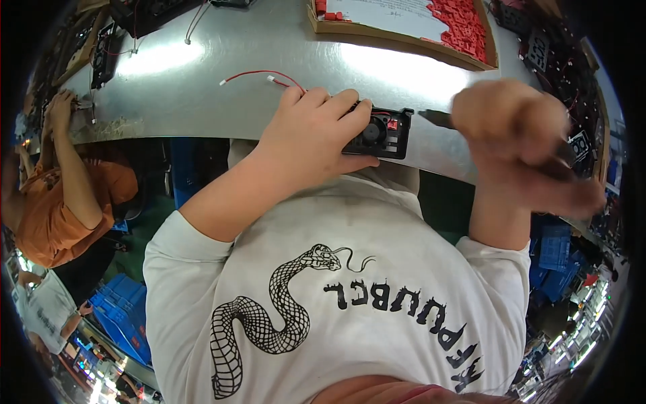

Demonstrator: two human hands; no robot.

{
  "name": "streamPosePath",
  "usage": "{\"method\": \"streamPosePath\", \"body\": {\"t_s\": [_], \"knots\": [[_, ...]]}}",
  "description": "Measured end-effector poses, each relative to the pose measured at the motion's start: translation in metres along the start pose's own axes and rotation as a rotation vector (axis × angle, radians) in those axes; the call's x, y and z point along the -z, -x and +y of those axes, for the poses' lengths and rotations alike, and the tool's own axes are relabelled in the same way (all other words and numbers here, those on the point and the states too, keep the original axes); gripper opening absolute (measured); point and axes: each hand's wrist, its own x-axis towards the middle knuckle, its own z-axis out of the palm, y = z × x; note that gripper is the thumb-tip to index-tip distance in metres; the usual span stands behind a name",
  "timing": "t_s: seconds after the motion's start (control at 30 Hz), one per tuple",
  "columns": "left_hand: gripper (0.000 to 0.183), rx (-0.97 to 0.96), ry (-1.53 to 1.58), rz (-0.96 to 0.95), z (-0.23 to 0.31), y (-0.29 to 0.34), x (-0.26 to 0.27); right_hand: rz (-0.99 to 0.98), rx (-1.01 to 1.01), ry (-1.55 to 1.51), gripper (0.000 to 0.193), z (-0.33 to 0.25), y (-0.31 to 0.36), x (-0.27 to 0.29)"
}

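Black housing (402, 139), seemingly black tool (436, 119)

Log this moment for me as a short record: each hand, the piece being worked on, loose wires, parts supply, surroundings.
Left hand: grip on the black housing, partly covering it
Right hand: blurred, right of the housing, holding a dark tool, tip toward the housing; tool type unclear
Housing: small fan and red piece visible
Wires: red wire and white connectors lie beyond the left hand
Supply: cardboard tray with red parts
Surroundings: metal table; co-worker in orange at left
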Motion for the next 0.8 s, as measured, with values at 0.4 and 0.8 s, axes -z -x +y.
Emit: {"method": "streamPosePath", "body": {"t_s": [0.4, 0.8], "knots": [[0.067, -0.02, -0.046, 0.015, 0.007, 0.0, -0.001, 0.263, -0.201, 0.148, 0.08, 0.017, 0.02, -0.027], [0.069, 0.015, -0.092, -0.008, 0.027, 0.005, 0.001, 0.363, 0.251, -0.119, 0.099, 0.023, 0.06, -0.035]]}}
